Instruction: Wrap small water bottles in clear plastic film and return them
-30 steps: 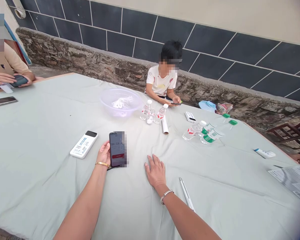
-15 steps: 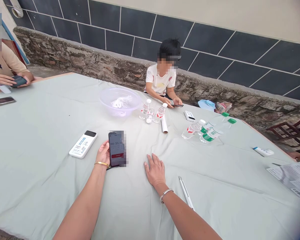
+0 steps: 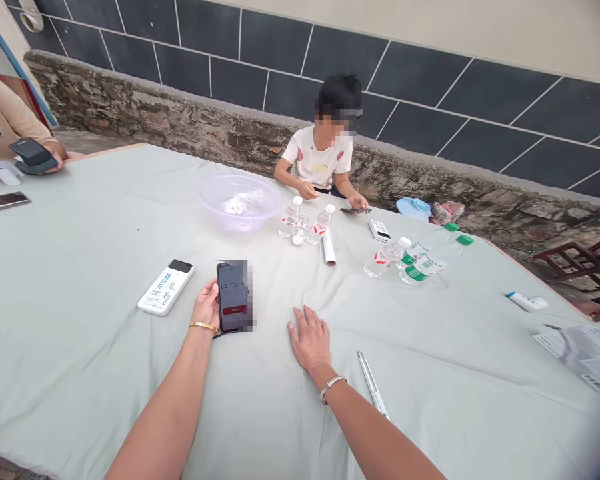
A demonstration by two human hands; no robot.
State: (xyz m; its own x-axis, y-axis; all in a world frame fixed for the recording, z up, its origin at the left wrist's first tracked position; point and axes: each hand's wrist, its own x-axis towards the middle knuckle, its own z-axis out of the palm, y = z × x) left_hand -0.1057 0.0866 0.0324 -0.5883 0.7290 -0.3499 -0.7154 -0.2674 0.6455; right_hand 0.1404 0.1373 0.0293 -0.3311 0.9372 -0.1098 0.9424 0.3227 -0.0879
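My left hand [image 3: 207,307] grips a dark smartphone [image 3: 233,300] by its left edge, its screen tilted toward me with timer digits and a red button; the phone's right side is blurred out. Flat on the pale green tablecloth [image 3: 260,400] lies my right hand [image 3: 311,339], fingers a little apart, holding nothing. Left of the phone is a white power bank [image 3: 167,288] with blue print. A slim silver pen-like object [image 3: 372,384] rests just right of my right wrist, partly hidden by the forearm.
Across the table a person [image 3: 323,157] handles a phone [image 3: 356,211]; another at far left [image 3: 23,120] holds a dark object [image 3: 33,155]. A translucent purple basin [image 3: 240,207], small water bottles [image 3: 320,224], a white roll [image 3: 329,249], green-capped bottles [image 3: 423,268] and printed sheets [image 3: 583,357] stand or lie around.
My hands and the phone stay in place. The person opposite has drawn one hand back from their phone. At far left, the other person has lifted and tilted the dark object.
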